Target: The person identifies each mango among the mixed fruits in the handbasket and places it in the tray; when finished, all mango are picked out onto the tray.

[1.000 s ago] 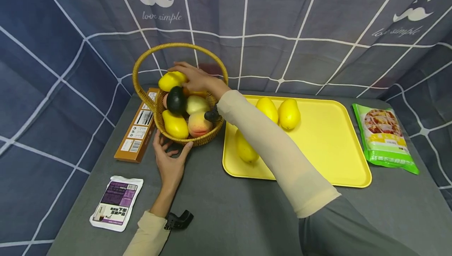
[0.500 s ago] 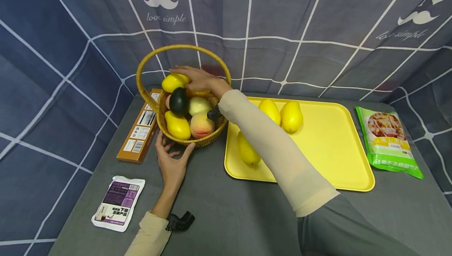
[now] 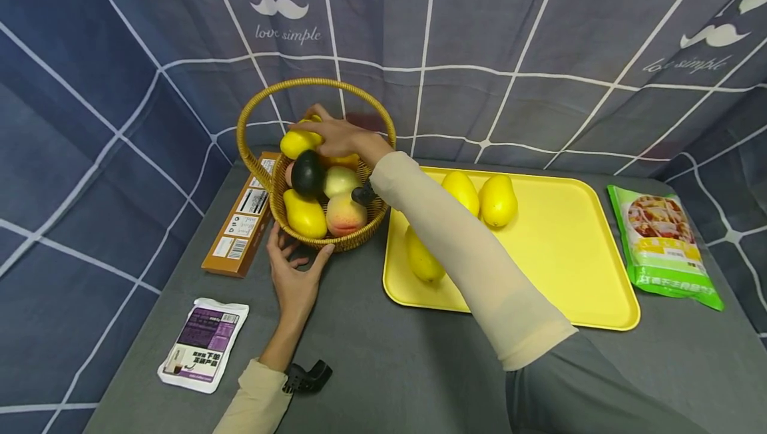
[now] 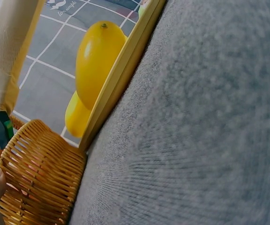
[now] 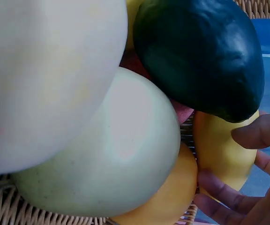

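Note:
A wicker basket (image 3: 359, 241) with a tall handle holds several fruits. My left hand (image 3: 295, 284) grips its near left side, with the thumb pressed on the weave in the left wrist view. Reaching inside the handle, my right hand (image 3: 335, 136) holds a smooth yellow fruit (image 5: 224, 161) at the back left, thumb on one side and fingers on the other. In front of it lie a dark green avocado (image 3: 308, 174), a pale green round fruit (image 3: 341, 181), a yellow mango (image 3: 304, 214) and a peach (image 3: 346, 216). An orange-yellow fruit (image 5: 172, 192) is partly hidden.
To the right is a yellow tray (image 3: 563, 247) with several yellow fruits (image 3: 499, 201), partly behind my right sleeve. A brown box (image 3: 236, 231) lies left of the basket, a white-purple pouch (image 3: 204, 344) nearer, and a green food packet (image 3: 665, 244) at far right.
The right hand's fingers, stretched over the yellow fruit before, now bend more around it. The left hand keeps its place on the basket. The whole head view has shifted slightly.

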`<state>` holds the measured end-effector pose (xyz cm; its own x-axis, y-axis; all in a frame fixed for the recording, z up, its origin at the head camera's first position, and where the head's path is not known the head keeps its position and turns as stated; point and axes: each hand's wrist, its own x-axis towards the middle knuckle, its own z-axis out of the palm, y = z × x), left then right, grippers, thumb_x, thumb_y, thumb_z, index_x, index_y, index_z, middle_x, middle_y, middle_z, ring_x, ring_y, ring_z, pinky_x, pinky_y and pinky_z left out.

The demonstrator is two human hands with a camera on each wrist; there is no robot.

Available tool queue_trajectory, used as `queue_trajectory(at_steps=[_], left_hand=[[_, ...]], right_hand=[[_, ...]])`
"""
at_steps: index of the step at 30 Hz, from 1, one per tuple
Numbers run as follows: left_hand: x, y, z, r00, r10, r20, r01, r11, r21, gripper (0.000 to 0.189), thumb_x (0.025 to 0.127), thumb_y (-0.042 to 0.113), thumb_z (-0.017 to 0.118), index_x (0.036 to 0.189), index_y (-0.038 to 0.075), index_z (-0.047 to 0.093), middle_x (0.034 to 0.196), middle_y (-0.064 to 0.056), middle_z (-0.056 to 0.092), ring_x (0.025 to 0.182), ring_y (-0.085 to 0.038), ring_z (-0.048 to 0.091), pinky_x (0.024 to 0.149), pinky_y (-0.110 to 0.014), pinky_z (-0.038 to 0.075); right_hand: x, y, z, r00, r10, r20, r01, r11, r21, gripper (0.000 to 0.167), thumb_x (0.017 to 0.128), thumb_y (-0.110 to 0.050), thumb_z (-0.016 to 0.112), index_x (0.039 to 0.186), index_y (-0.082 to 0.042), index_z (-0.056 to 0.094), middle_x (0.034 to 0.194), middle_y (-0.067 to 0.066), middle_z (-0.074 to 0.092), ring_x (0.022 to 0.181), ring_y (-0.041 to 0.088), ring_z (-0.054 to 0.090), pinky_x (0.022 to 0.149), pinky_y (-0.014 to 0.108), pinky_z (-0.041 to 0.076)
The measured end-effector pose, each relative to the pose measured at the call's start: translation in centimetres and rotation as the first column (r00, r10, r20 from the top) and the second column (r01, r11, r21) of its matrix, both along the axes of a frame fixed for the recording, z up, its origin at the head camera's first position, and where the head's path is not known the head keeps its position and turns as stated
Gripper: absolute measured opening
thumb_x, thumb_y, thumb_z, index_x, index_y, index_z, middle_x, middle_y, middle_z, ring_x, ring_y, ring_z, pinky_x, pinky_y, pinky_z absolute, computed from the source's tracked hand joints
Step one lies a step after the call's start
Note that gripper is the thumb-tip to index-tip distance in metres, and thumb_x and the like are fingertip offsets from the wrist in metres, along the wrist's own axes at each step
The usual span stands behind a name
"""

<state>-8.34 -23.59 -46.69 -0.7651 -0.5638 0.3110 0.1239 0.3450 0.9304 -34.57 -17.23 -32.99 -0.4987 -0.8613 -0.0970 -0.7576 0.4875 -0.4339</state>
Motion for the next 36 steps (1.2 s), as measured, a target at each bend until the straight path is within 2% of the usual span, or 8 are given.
queue_trajectory(at_steps=[3,7,11,17,23,28,31,36], left_hand=[[0.0,0.0,0.1,1.0,-0.005,-0.002,0.005,1.0,-0.002,0.098,0.078,0.023,0.084,0.155,0.025,0.023,0.147,-0.008,0.042,0.122,-0.025,0.05,0.081,-0.032,0.045],[0.0,0.0,0.1,1.0,-0.006,-0.002,0.006,1.0,-0.005,0.099,0.078,0.022,0.085,0.155,0.025,0.023,0.147,-0.009,0.041,0.122,-0.026,0.05,0.081,-0.034,0.045],[0.0,0.1,0.1,1.0,-0.004,-0.002,0.004,1.0,-0.005,0.099,0.078,0.022,0.085,0.155,0.024,0.023,0.147,-0.01,0.042,0.121,-0.026,0.05,0.081,-0.034,0.045],[0.1,0.1,0.1,1.0,0.0,-0.001,0.0,1.0,-0.008,0.099,0.078,0.023,0.085,0.155,0.023,0.024,0.146,-0.01,0.042,0.121,-0.025,0.051,0.08,-0.031,0.046],[0.1,0.1,0.0,1.0,-0.001,-0.004,0.001,1.0,-0.007,0.099,0.077,0.022,0.085,0.155,0.024,0.024,0.147,-0.009,0.042,0.121,-0.026,0.05,0.08,-0.032,0.045],[0.1,0.1,0.0,1.0,0.002,0.001,-0.002,1.0,-0.006,0.098,0.078,0.021,0.085,0.155,0.023,0.024,0.146,-0.009,0.042,0.122,-0.025,0.05,0.081,-0.033,0.046],[0.2,0.3,0.5,1.0,0.001,-0.003,-0.001,1.0,-0.005,0.098,0.078,0.017,0.084,0.155,0.017,0.023,0.146,-0.015,0.042,0.121,-0.029,0.05,0.081,-0.038,0.045],[0.8,1.2,2.7,1.0,-0.007,-0.02,0.007,1.0,-0.009,0.095,0.079,0.008,0.082,0.153,0.003,0.023,0.144,-0.027,0.041,0.12,-0.038,0.05,0.08,-0.045,0.044]], right_hand=[[-0.1,0.0,-0.1,1.0,-0.019,-0.006,0.019,1.0,-0.011,0.061,0.095,-0.013,0.046,0.15,-0.037,0.034,0.16,-0.001,0.011,0.134,0.023,0.04,0.108,0.045,0.033],[-0.2,-0.1,-0.3,1.0,-0.026,-0.007,0.026,0.999,-0.043,0.055,0.095,-0.015,0.048,0.146,-0.035,0.039,0.163,-0.007,0.014,0.147,0.019,0.025,0.118,0.047,0.024],[-0.3,-0.1,-0.4,1.0,-0.021,-0.005,0.021,0.997,-0.069,0.052,0.096,-0.019,0.05,0.144,-0.034,0.042,0.161,-0.008,0.021,0.147,0.015,0.025,0.118,0.041,0.025],[-0.2,0.1,-0.4,1.0,-0.03,0.007,0.031,0.992,-0.12,0.05,0.094,-0.022,0.051,0.142,-0.032,0.045,0.154,-0.005,0.028,0.139,0.015,0.033,0.113,0.041,0.03],[-0.1,0.3,-0.3,1.0,-0.018,0.016,0.02,0.992,-0.128,0.056,0.097,-0.027,0.051,0.151,-0.032,0.037,0.154,-0.003,0.024,0.137,0.019,0.035,0.111,0.041,0.032],[0.1,0.3,-0.3,1.0,-0.017,0.008,0.018,0.991,-0.135,0.057,0.095,-0.036,0.057,0.15,-0.029,0.041,0.154,-0.002,0.022,0.137,0.019,0.034,0.112,0.039,0.032],[0.1,0.4,-0.4,1.0,-0.027,0.007,0.028,0.989,-0.144,0.058,0.094,-0.04,0.059,0.148,-0.031,0.042,0.153,-0.002,0.023,0.137,0.019,0.034,0.112,0.038,0.033],[0.2,0.4,-0.5,0.999,-0.036,0.018,0.039,0.985,-0.166,0.059,0.091,-0.044,0.062,0.146,-0.033,0.043,0.153,-0.002,0.022,0.135,0.02,0.036,0.111,0.038,0.034]])
